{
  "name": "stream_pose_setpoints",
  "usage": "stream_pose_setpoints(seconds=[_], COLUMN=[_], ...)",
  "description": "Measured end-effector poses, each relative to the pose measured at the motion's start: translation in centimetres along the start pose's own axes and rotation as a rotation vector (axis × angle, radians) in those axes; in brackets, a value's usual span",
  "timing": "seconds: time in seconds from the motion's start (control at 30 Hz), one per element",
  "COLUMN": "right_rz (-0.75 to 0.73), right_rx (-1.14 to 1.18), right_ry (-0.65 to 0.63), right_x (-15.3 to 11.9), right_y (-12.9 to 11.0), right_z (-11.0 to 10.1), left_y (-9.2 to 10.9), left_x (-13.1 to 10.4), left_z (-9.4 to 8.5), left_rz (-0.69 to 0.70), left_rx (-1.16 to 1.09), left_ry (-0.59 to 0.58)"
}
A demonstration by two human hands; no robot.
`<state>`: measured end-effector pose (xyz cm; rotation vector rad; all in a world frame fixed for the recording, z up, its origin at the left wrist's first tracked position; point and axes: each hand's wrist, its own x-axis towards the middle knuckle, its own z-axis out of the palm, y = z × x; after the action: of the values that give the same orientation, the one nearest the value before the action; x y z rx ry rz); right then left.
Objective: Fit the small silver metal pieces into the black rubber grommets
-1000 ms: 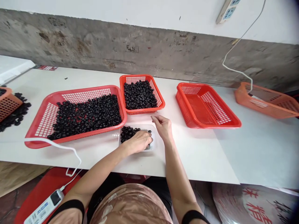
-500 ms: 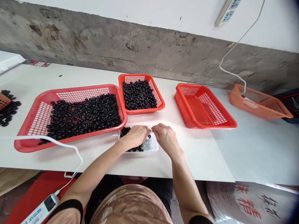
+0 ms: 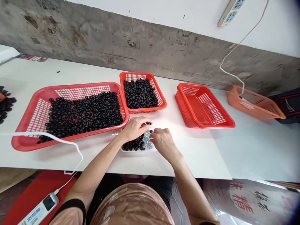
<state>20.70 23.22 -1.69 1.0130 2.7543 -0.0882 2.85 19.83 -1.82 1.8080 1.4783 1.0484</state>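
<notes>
Pinching a small piece, the left hand (image 3: 136, 128) has its grip narrow, with one upper black ring (image 3: 149, 124) between the thumb and finger. This ring is over the far side of the clear tray (image 3: 138, 151), on the right end of that hand. The right hand (image 3: 162, 140) is nearer to the body and to the right; its fingers are curled, and at their tips shows one lower black ring (image 3: 151, 131). I cannot tell if the right grip is closed on this ring or only beside it.

The relation which matters is between these two rings: the lower ring lies from the left grip toward the body and very slightly to the right, with a small gap between, and the right hand is the nearer one to it. The rings are too small to tell where their axes point. The tray has its long axis from left to right, across the front of the body.

Counting the things: two hands, one tray, two rings apart at the fingertips. Inside the tray, loose black rings (image 3: 133, 144) are on the left and clear beads (image 3: 148, 142) on the right, both too many to count. On the bench (image 3: 187, 156), two baskets carry black rings: the long basket (image 3: 44, 92) on the left and the small basket (image 3: 145, 110) behind the tray. On the right are one red basket (image 3: 195, 106), perhaps stacked, and one orange basket (image 3: 248, 107).
</notes>
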Motion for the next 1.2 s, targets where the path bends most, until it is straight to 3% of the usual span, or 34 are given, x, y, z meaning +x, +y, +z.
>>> stream_pose_setpoints(seconds=[0.17,0.37,0.53,0.7,0.77,0.87,1.0,1.2], right_rz=[-0.099,-0.170,-0.167,-0.147,-0.165,-0.171,-0.175,-0.248], right_rx=[-0.049,-0.019,0.121,0.732,0.847,0.919,0.901,0.830], right_ry=[-0.091,-0.078,0.012,0.207,0.277,0.414,0.588,0.672], right_x=[2.0,1.7,0.4,-0.2,-0.3,-0.1,0.6,1.5], right_y=[-1.8,-1.1,0.1,2.7,3.6,4.5,4.8,4.2], right_z=[1.2,0.8,-1.1,-3.3,-4.3,-5.6,-6.6,-7.2], left_y=[0.8,2.4,4.6,5.7,5.7,5.4,4.8,4.3], left_x=[-0.4,0.5,1.7,1.7,1.6,1.7,2.2,2.8], left_z=[-0.3,-1.1,-3.1,-4.7,-5.3,-5.9,-5.9,-5.0], left_rz=[-0.041,-0.060,0.028,0.076,0.087,0.057,-0.010,-0.016], left_rx=[-0.384,-0.701,-0.613,-0.349,-0.211,-0.120,-0.167,-0.237], left_ry=[0.008,0.035,0.022,-0.044,-0.048,-0.012,0.047,0.063])
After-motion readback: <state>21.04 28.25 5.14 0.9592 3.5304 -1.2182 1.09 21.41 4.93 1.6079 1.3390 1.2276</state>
